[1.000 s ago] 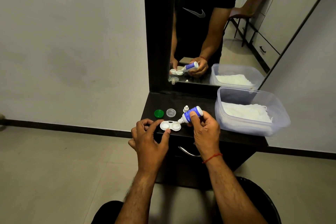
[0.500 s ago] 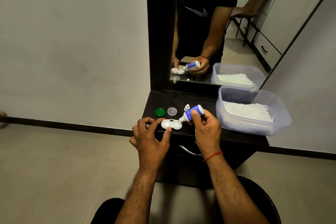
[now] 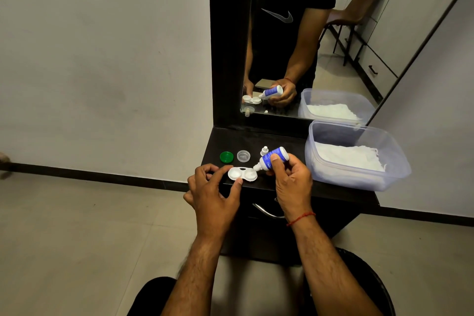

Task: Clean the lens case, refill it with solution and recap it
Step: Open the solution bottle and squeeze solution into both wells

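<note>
A white two-well lens case (image 3: 242,174) lies uncapped near the front edge of the dark dresser top (image 3: 284,142). My left hand (image 3: 213,191) pinches its left end between thumb and forefinger. My right hand (image 3: 291,182) grips a small blue-and-white solution bottle (image 3: 272,159), tilted with its nozzle over the case's right well. A green cap (image 3: 226,157) and a clear cap (image 3: 243,156) sit just behind the case. The bottle's small white cap (image 3: 264,150) stands beside the bottle.
A clear plastic tub (image 3: 359,177) holding white tissues fills the right side of the dresser top. A mirror (image 3: 307,33) rises behind, with the wall to the left. A drawer handle (image 3: 266,211) sits below the top's front edge.
Both hands, the case and the bottle hold almost the same pose; only the camera view has shifted slightly.
</note>
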